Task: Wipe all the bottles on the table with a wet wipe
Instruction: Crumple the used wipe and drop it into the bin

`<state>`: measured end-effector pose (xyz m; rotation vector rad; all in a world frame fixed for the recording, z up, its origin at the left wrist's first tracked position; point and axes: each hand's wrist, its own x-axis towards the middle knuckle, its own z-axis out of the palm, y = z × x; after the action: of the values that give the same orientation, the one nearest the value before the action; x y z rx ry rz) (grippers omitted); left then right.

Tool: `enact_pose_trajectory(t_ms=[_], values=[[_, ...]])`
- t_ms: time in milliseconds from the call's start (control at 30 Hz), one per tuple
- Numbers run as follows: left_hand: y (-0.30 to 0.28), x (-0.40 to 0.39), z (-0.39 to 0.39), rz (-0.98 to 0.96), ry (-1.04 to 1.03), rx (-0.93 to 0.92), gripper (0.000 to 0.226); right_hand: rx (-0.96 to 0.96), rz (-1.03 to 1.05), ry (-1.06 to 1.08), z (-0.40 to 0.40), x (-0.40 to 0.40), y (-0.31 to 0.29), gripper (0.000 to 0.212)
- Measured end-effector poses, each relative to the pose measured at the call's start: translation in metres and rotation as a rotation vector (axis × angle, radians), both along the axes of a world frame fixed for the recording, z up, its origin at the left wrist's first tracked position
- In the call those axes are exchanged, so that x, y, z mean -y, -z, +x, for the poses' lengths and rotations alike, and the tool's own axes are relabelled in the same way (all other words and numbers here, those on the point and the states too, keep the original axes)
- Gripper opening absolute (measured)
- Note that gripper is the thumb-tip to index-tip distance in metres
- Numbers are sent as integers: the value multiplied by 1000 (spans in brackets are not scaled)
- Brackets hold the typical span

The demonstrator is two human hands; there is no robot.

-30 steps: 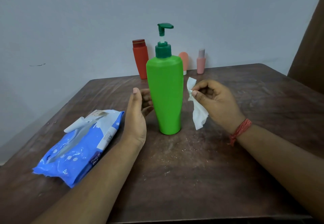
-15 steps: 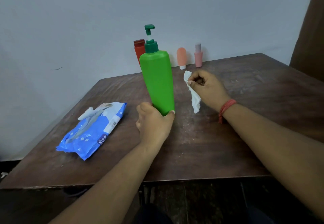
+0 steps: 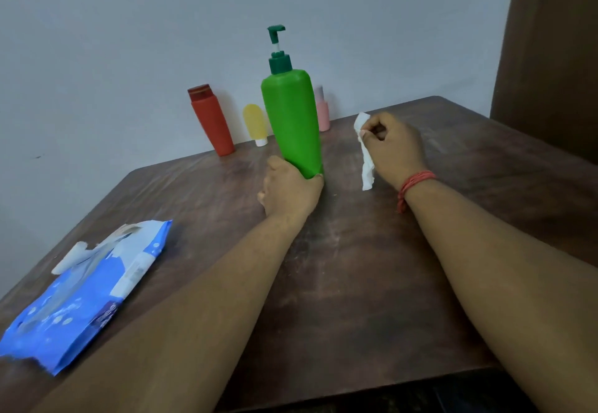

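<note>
A tall green pump bottle (image 3: 291, 121) stands tilted slightly at the middle of the brown table (image 3: 372, 283). My left hand (image 3: 289, 191) grips its narrow base. To its right my right hand (image 3: 393, 149) pinches a white wet wipe (image 3: 365, 157) that hangs down, a short gap from the bottle. Against the back wall stand a red bottle (image 3: 212, 119), a small yellow tube (image 3: 256, 124) on its white cap, and a pink bottle (image 3: 323, 113) partly hidden behind the green one.
A blue pack of wet wipes (image 3: 87, 289) lies at the table's front left with its flap lifted. A brown panel (image 3: 550, 56) rises at the right behind the table. The wall runs close behind the bottles.
My left hand went from open beside the green bottle to gripping its base and moved it farther back. My right hand kept hold of the wipe and moved back too.
</note>
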<state>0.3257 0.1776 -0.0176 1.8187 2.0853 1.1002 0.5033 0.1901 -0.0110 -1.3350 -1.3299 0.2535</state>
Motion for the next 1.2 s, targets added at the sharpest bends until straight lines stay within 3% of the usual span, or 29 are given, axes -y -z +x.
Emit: enact_pose_trajectory(t_ms=[167,500,800,1200], values=[[2,-53,42,31,46,-39,70,-85,25,121,34,-29,6,9],[-4,-137,115,23,119,-42,72,-53,126,257,67,-79,7,10],[2,-192,141,60,106,-26,72,3,110,234,81,-114,7,12],[-3,-230,166,27,90,-27,77,-92,115,223,87,-125,8,13]])
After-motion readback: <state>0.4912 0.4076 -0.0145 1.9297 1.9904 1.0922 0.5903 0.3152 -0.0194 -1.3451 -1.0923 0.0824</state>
